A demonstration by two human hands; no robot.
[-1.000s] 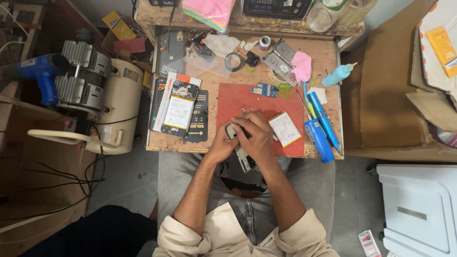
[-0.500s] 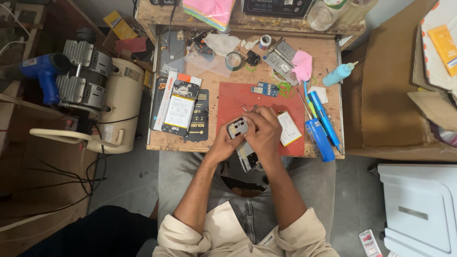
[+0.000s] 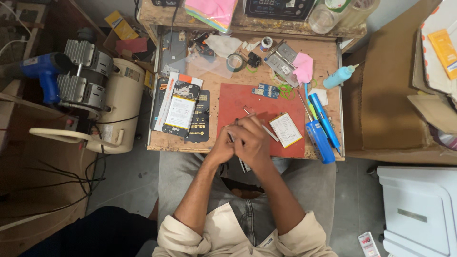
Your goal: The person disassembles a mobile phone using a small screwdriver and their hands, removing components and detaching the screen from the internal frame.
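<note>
A cluttered repair desk [image 3: 328, 52] is seen from above.

On the red mat [image 3: 238, 102] a small blue circuit board [image 3: 268, 90] and a flat white battery [image 3: 285, 130] are laid, well apart. An opened phone [image 3: 180, 107] is set on dark packaging at the mat's left side. Two blue tools [image 3: 321, 128] are placed along the right edge, with a light blue squeeze bottle [image 3: 339, 76] above them. A tape roll [image 3: 234, 62], a pink cloth [image 3: 303, 67] and a stack of coloured sheets [image 3: 212, 10] are found near the far edge. Beside the desk on the left, a cream compressor tank [image 3: 123, 102] and a blue heat gun [image 3: 42, 71] are seen.
</note>
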